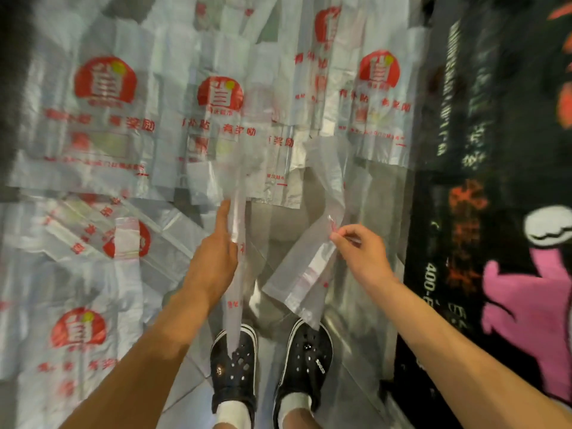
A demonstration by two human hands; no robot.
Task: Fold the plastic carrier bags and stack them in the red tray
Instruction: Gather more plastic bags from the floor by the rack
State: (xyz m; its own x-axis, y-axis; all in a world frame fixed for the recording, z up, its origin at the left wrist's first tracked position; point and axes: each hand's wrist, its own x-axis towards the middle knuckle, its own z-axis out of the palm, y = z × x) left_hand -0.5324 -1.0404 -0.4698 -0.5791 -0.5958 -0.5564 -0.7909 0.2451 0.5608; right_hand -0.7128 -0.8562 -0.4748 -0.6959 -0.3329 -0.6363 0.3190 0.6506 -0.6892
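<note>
I hold one translucent carrier bag with red print in the air above the floor. My left hand lies along one long edge of it, index finger stretched out and the plastic running past the palm. My right hand pinches the other edge between thumb and fingertips. The bag hangs down between the two hands toward my black shoes. Several more bags with a red logo lie spread flat over the floor ahead and to the left. No red tray is in view.
A black mat or banner with white, orange and pink print runs along the right side. Grey floor tiles show between the bags, in front of my feet.
</note>
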